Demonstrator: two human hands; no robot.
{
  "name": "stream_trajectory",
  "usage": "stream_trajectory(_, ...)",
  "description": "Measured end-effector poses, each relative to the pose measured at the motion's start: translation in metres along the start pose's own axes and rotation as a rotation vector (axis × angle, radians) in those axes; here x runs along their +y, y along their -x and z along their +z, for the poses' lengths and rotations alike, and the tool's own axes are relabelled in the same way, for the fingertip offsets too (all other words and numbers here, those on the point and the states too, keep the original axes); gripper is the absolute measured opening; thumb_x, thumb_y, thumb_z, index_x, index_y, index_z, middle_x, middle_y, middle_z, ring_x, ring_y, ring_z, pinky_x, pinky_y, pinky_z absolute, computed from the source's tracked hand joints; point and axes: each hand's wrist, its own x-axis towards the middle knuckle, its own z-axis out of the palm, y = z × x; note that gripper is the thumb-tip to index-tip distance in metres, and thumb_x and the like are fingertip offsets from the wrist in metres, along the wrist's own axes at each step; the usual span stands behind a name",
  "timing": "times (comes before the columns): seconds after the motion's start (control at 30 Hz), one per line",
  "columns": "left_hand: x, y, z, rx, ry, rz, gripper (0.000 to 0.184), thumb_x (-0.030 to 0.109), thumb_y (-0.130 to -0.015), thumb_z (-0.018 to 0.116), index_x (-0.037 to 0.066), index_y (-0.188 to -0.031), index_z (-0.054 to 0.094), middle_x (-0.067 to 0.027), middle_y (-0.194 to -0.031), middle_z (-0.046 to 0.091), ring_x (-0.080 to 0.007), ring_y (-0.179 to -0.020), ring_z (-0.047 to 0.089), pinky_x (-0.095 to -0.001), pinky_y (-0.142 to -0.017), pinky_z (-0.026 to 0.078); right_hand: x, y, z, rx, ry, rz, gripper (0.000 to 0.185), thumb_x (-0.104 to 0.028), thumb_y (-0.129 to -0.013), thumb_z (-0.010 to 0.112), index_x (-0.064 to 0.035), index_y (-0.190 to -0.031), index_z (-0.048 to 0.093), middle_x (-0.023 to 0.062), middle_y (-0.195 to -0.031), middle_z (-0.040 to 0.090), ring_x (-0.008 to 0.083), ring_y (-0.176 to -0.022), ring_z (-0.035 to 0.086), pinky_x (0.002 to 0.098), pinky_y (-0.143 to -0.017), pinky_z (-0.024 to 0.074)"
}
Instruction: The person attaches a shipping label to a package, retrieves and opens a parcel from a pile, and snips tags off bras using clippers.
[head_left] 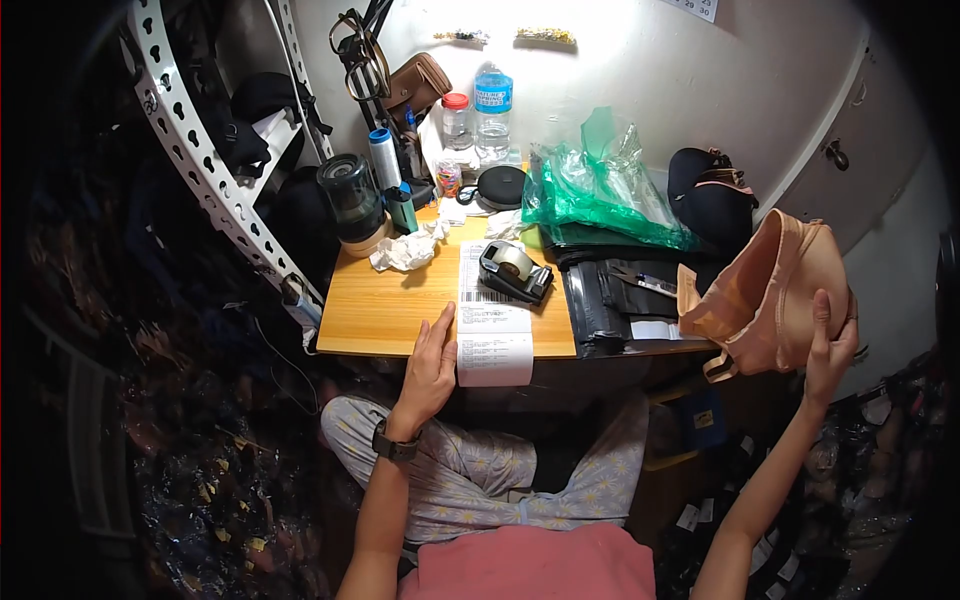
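Observation:
My left hand [432,362] lies flat at the front edge of the wooden table [390,300], fingers stretched out beside a long printed paper slip [495,350]. The slip hangs over the table's edge, and a black tape dispenser [515,272] rests on its upper part. On the right, my right hand [830,350] grips a beige bra [790,290] by its outer side and holds it up past the table's right end. Its thumb is on the outside of the cup; some fingers are hidden. A dark watch is on my left wrist.
Black plastic packaging [600,310] with scissors [640,282] lies right of the slip. Behind are green plastic bags [590,195], a black round case [501,187], a water bottle [493,112], a dark jar [350,200] and crumpled paper [408,248]. A perforated metal shelf post [200,170] stands left.

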Motion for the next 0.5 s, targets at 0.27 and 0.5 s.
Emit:
stream_trajectory(0.27,-0.0007,0.0000,-0.0004,-0.018,-0.038,0.021,0.044,0.011,-0.094,0.037,0.003,-0.137,0.031,-0.0172,-0.134,0.042,-0.0354,-0.121,0.042,-0.0437,-0.110,0.018,-0.0028,0.0020,0.0021,-0.023,0.008,0.013,0.035,-0.025,-0.089,0.059,0.0044,-0.108,0.054,0.0105,-0.105,0.058,0.0171,-0.096,0.053,0.0278,-0.089,0.0390)
stream_trajectory(0.5,-0.0010,0.0002,0.0006,0.000,-0.008,0.001,0.044,0.009,-0.092,0.041,0.004,-0.136,0.034,-0.0150,-0.133,0.045,-0.0285,-0.124,0.043,-0.0422,-0.111,0.015,-0.0013,0.0038,0.0017,-0.037,0.011,0.006,0.036,-0.025,-0.089,0.059,0.0051,-0.109,0.054,0.0115,-0.105,0.058,0.0180,-0.097,0.053,0.0285,-0.089,0.0390)
